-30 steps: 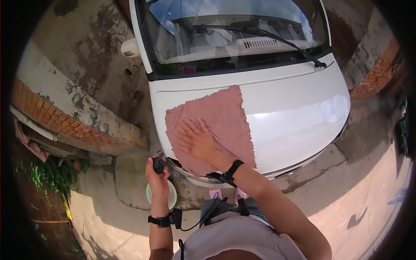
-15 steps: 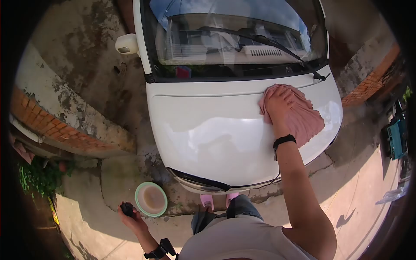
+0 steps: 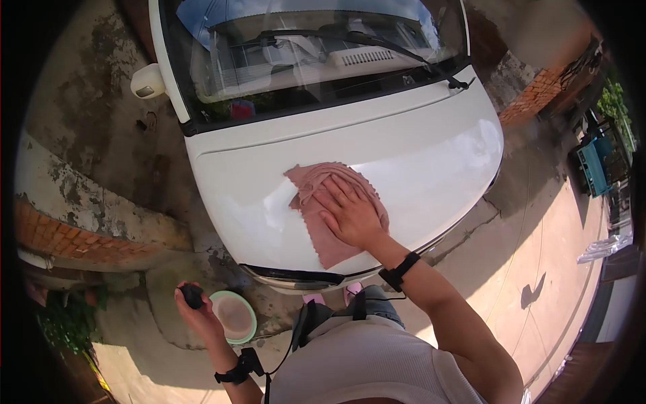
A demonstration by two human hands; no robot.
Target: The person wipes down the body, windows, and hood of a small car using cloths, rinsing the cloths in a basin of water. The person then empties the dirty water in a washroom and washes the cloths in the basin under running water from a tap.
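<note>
A pink cloth [image 3: 340, 250] with ragged edges lies bunched on the white hood [image 3: 431, 158] of a vehicle. My right hand [image 3: 351, 214] presses flat on top of it, fingers spread, a black band round the wrist. Part of the cloth is hidden under the palm. Low at the left, my left hand [image 3: 202, 320] is closed round a small black rounded object [image 3: 192, 295], whose kind I cannot make out. That hand is held in the air, beside a green-rimmed basin [image 3: 250, 316] of cloudy water on the ground.
Above the hood rise the windshield [image 3: 222, 81] and a wiper [image 3: 397, 50]; a side mirror [image 3: 148, 82] juts out left. A brick-and-plaster wall [image 3: 87, 202] stands at the left, another brick wall [image 3: 535, 97] at the right. A teal vehicle [image 3: 593, 168] is farther right.
My right hand has slid the cloth from the hood's right side to its middle, toward the front. My left hand has risen slightly, still round the black object. The camera view has shifted and tilted.
</note>
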